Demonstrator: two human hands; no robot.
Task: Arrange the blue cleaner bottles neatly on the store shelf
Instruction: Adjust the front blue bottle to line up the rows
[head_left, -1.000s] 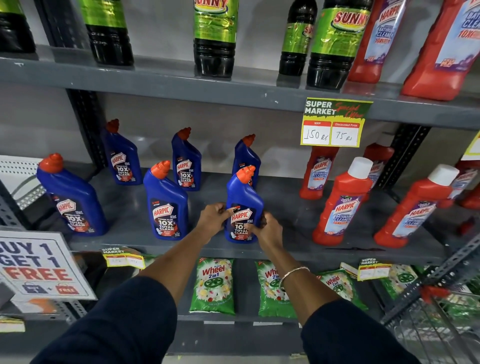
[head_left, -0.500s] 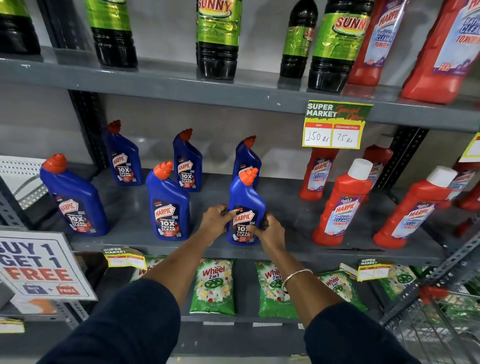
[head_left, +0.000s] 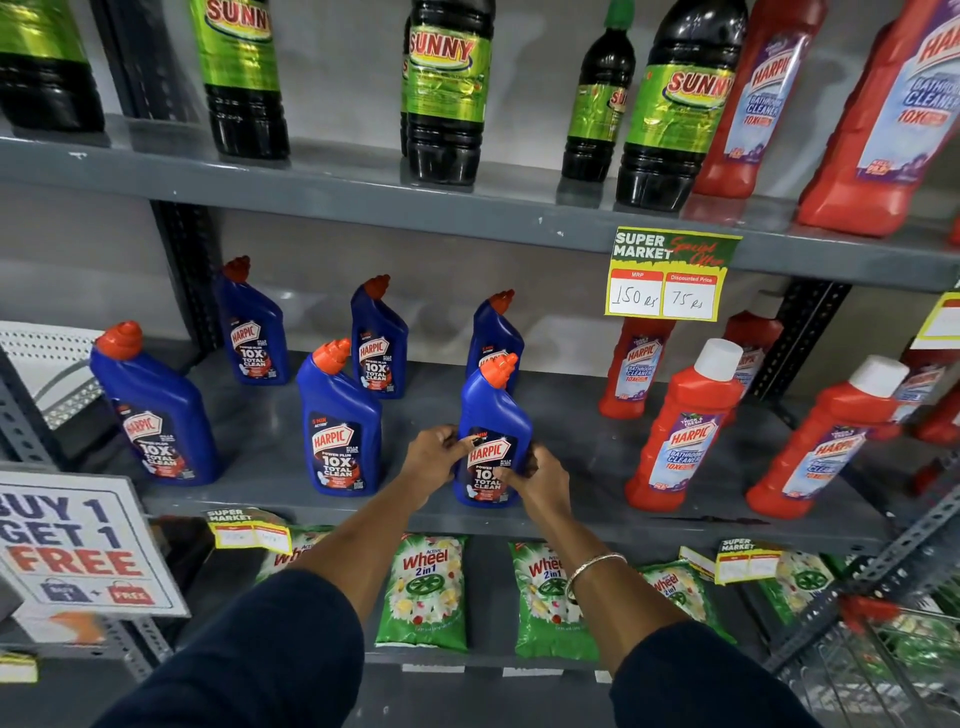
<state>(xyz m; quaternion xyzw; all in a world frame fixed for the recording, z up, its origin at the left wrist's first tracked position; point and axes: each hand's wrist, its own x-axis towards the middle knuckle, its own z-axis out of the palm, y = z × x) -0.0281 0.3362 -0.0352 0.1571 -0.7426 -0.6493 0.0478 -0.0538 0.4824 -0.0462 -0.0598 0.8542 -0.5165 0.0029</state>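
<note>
Several blue cleaner bottles with orange caps stand upright on the grey middle shelf. The front right blue bottle is gripped low on both sides: my left hand on its left, my right hand on its right. In the front row, another blue bottle stands to its left and one more at the far left. Three blue bottles stand in the back row: left, middle, and right, the last partly hidden behind the held one.
Red cleaner bottles with white caps stand on the same shelf to the right. A price tag hangs from the upper shelf, which holds dark bottles. Green detergent packs lie below. A "Buy 1 Get 1 Free" sign is at left.
Both hands stay on the front right blue bottle, with the fingers shifted slightly around its label. The bottle has barely moved.
</note>
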